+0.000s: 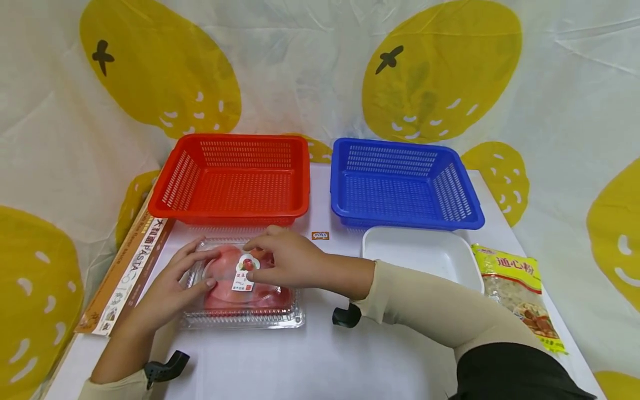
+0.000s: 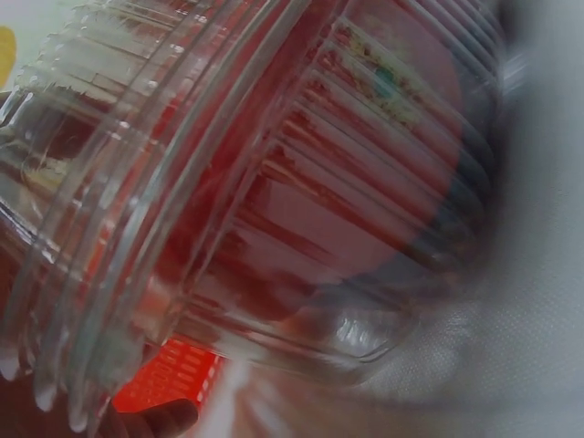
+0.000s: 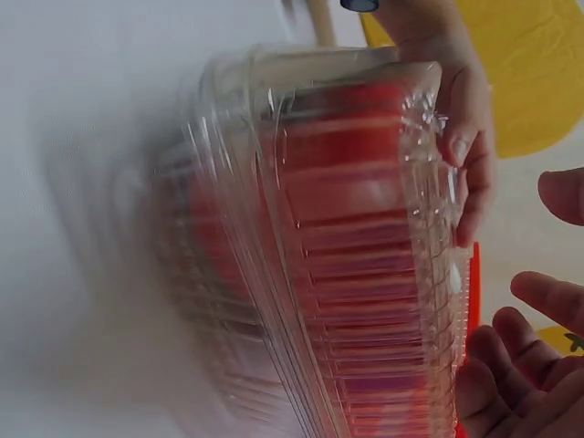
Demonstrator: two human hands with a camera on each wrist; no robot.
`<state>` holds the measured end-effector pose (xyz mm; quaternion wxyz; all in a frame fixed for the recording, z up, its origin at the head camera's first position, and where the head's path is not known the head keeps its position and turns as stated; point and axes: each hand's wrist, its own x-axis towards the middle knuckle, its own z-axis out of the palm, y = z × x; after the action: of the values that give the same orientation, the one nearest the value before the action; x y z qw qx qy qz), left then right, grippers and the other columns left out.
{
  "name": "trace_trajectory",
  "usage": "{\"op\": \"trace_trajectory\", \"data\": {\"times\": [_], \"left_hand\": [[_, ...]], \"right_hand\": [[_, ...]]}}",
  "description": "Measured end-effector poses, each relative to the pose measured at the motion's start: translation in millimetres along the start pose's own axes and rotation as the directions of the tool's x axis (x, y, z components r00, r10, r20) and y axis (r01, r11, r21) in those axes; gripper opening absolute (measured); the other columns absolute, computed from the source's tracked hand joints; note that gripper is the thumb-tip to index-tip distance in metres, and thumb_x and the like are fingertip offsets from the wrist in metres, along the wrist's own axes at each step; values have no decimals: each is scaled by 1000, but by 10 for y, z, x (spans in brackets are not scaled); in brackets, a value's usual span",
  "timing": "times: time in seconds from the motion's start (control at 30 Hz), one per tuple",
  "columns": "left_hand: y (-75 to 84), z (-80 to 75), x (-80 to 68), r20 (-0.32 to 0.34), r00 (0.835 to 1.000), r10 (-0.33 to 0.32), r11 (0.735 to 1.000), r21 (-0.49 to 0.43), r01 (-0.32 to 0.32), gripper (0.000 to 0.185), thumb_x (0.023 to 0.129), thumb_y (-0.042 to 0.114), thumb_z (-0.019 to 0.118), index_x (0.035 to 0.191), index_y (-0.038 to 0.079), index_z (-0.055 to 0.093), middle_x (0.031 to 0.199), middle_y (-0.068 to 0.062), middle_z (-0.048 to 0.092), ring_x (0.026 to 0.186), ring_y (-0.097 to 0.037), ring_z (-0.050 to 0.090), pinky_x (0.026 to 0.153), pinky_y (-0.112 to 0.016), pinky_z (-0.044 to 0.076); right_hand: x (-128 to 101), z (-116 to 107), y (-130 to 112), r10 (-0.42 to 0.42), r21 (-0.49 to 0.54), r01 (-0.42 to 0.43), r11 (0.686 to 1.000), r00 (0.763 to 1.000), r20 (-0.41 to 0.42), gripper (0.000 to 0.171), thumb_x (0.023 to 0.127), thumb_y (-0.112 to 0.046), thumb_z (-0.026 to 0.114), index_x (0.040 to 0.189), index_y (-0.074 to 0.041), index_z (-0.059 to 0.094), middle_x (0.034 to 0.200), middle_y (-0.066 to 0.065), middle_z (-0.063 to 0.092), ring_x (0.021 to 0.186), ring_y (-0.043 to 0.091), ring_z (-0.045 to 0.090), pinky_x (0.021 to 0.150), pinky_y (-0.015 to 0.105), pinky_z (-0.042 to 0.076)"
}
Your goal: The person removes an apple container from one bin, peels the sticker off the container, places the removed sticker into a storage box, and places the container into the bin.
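Observation:
A lidded clear plastic box [image 1: 295, 319] with large reddish-pink round fruit [image 1: 225, 300] inside lies on the white table. On its lid is a white label [image 1: 242, 285] with a red fruit picture. My left hand [image 1: 175, 283] rests at the box's left side, thumb and fingers stretched over the lid's edge. Above the lid's right part is my right hand [image 1: 290, 260], its thumb near the label. The right wrist view shows this hand's loosely bent fingers [image 3: 538, 365] beside the lid, holding nothing. Ridged walls of the box [image 2: 119, 219] fill most of the left wrist view.
Behind the box stand a red basket [image 1: 228, 218] and a blue basket [image 1: 407, 222]. A white tray [image 1: 415, 250] and a yellow pasta bag [image 1: 520, 300] lie at the right. A long pasta box [image 1: 125, 278] is along the left edge. A small orange packet [image 1: 320, 235] lies near the middle.

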<state>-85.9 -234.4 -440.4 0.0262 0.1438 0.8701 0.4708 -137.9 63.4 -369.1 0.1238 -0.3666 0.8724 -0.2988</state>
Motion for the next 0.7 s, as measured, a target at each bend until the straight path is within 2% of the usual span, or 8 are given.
{"op": "trace_trajectory", "data": {"times": [0.2, 0.33, 0.5, 0.6, 0.7], "left_hand": [[0, 1, -12, 5, 1000, -13, 1000, -15, 13, 57, 91, 15, 83, 145, 15, 65, 172, -19, 27, 154, -56, 23, 106, -90, 22], [-2, 11, -25, 1, 1000, -11, 1000, -27, 11, 56, 92, 14, 82, 145, 14, 66, 172, -19, 27, 154, -57, 23, 105, -90, 22], [-15, 19, -25, -2, 1000, -15, 1000, -24, 14, 54, 93, 15, 81, 145, 14, 66, 172, -19, 27, 154, -56, 23, 105, -90, 22], [-30, 25, -21, -1, 1000, -13, 1000, -27, 13, 53, 94, 15, 81, 145, 14, 66, 172, -18, 27, 155, -55, 23, 105, -90, 23], [-41, 28, -15, -1, 1000, -7, 999, -34, 7, 53, 94, 15, 81, 144, 14, 66, 172, -17, 27, 155, -54, 22, 106, -89, 23]], "right_hand": [[131, 24, -11, 14, -83, -9, 997, 998, 64, 57, 93, -49, 78, 142, -20, 71, 121, -4, 70, 102, 8, 58, 81, 21, 51], [207, 35, 0, 32, -102, -23, 995, 996, 84, 61, 94, -55, 75, 142, -19, 71, 125, -4, 72, 105, 10, 59, 82, 23, 52], [273, 26, 17, 45, -93, -35, 995, 993, 110, 62, 93, -61, 73, 139, -18, 74, 106, -7, 72, 99, 9, 60, 79, 22, 51], [288, 18, 33, 30, -81, -20, 997, 992, 123, 57, 94, -60, 73, 132, -18, 78, 94, -11, 69, 94, 8, 59, 76, 21, 51], [297, 15, 50, 8, -58, -1, 998, 992, 128, 49, 94, -58, 74, 123, -19, 82, 91, -14, 68, 91, 6, 59, 76, 20, 50]]}}
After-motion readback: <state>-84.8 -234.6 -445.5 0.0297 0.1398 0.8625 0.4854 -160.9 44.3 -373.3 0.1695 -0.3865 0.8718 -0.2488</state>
